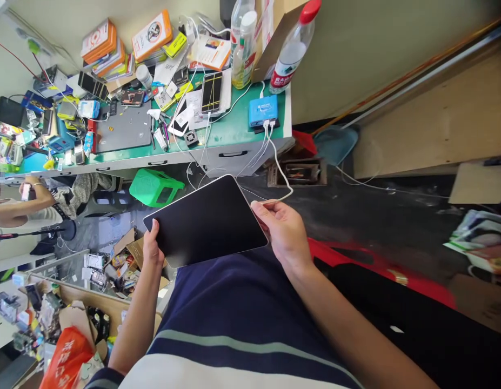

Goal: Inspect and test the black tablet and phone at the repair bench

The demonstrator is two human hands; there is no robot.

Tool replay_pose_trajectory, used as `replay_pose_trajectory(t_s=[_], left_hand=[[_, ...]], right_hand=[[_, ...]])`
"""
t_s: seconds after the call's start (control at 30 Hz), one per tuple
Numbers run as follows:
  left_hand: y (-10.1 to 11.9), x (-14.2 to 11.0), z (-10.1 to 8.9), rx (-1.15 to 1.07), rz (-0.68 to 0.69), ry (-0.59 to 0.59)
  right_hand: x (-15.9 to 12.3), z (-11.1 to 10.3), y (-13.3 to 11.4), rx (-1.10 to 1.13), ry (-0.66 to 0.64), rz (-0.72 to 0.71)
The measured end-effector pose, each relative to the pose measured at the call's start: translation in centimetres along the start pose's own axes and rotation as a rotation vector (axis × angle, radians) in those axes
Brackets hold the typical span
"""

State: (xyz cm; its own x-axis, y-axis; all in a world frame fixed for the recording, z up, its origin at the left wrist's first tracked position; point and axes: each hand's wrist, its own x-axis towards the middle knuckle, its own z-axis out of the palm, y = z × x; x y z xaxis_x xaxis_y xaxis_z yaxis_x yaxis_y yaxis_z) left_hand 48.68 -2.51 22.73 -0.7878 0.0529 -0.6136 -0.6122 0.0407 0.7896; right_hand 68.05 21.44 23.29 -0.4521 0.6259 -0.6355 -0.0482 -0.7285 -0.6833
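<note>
A black tablet (pixel 205 221) with a dark screen lies tilted above my lap. My left hand (pixel 152 249) grips its lower left edge, fingers wrapped round it. My right hand (pixel 280 229) is closed at the tablet's right edge, pinching a white cable (pixel 279 167) at the tablet's corner. That cable runs up to a blue charging hub (pixel 262 111) on the green workbench (pixel 218 141). Whether the plug sits in the tablet is hidden by my fingers.
The workbench holds a phone (pixel 212 92), a grey laptop (pixel 122 128), orange boxes (pixel 100 43), bottles (pixel 293 51) and several small tools. A green stool (pixel 155 186) stands under it. Another person's arm (pixel 29 202) is at far left. Cardboard boxes of parts (pixel 72 292) sit lower left.
</note>
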Motion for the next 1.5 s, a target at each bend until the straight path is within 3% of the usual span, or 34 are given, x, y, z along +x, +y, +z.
replay_pose_trajectory(t_s=[0.33,0.63,0.83,1.27,1.5], left_hand=[[1.5,-0.2,0.5,0.087,-0.079,-0.001],[2.5,-0.8,1.1,0.135,-0.099,-0.026],[4.1,-1.5,0.8,0.153,-0.107,-0.103],[7.5,-6.6,2.7,-0.427,-0.146,-0.453],[7.4,-6.8,2.9,-0.498,-0.152,-0.429]], right_hand=[[0.2,-0.7,0.4,0.129,-0.17,0.156],[0.8,-0.8,1.6,0.157,-0.125,0.178],[2.3,-0.6,3.8,0.181,-0.06,0.149],[3.6,-1.2,7.1,0.182,-0.154,0.39],[3.4,-1.2,7.2,0.198,-0.158,0.327]])
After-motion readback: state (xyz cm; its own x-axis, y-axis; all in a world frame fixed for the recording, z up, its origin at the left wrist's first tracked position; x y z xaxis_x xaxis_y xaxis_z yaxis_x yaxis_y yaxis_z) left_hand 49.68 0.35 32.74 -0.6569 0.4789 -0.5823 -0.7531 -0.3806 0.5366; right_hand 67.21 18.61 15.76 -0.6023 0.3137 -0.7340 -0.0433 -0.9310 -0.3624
